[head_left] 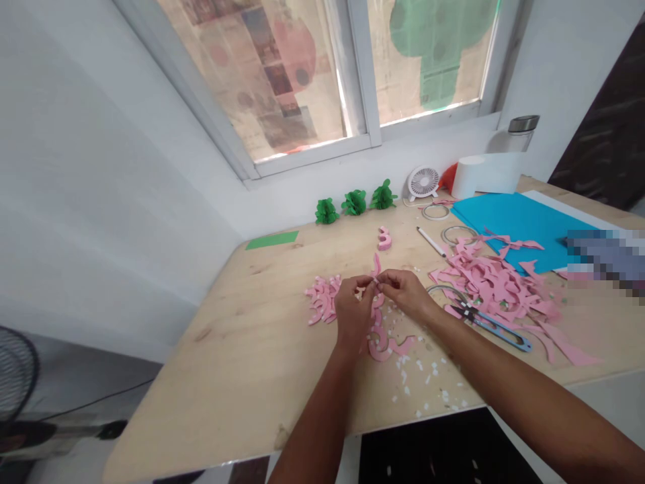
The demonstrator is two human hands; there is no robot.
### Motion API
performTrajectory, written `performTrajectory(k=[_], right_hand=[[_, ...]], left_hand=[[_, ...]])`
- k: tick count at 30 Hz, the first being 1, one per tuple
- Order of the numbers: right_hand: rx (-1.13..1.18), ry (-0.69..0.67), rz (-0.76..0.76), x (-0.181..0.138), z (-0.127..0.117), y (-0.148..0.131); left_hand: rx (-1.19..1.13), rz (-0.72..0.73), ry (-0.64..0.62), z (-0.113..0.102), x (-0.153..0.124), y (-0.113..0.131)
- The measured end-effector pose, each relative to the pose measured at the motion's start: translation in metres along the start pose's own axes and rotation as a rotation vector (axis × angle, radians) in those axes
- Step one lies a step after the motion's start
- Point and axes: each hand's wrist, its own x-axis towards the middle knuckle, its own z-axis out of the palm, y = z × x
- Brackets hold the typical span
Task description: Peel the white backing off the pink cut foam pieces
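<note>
Over the middle of the table, a small pink paper cutout (376, 265) sticks up between my fingertips. My left hand (354, 300) pinches it from the left, and the fingers of my right hand (406, 290) close on it from the right. Exactly where the fingertips meet, the detail is too small to make out. A cluster of curved pink cutouts (322, 300) with small white bits on them lies beside my left hand. More pink curved pieces (381, 346) rest below both hands. Beyond them sits a stack of 3-shaped pink pieces (384, 239).
Pink paper scraps (491, 279) are heaped at the right, with blue-handled snips (496, 327) by my right forearm. A white pen (431, 241), tape rings (436, 212), blue sheets (524, 218) and a small fan (423, 183) lie farther back. Green paper ornaments (355, 202) line the wall.
</note>
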Motion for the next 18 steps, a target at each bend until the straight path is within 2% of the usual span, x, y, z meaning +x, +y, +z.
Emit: performTrajectory(k=[13, 18], right_hand=[[-0.087, 0.008, -0.043, -0.0004, 0.0006, 0.0030], [-0.109, 0.004, -0.050, 0.0002, -0.0004, 0.0041]], left_hand=[[0.094, 0.161, 0.004, 0.0012, 0.0008, -0.0078], [0.089, 0.159, -0.014, -0.0006, 0.0008, -0.0057]])
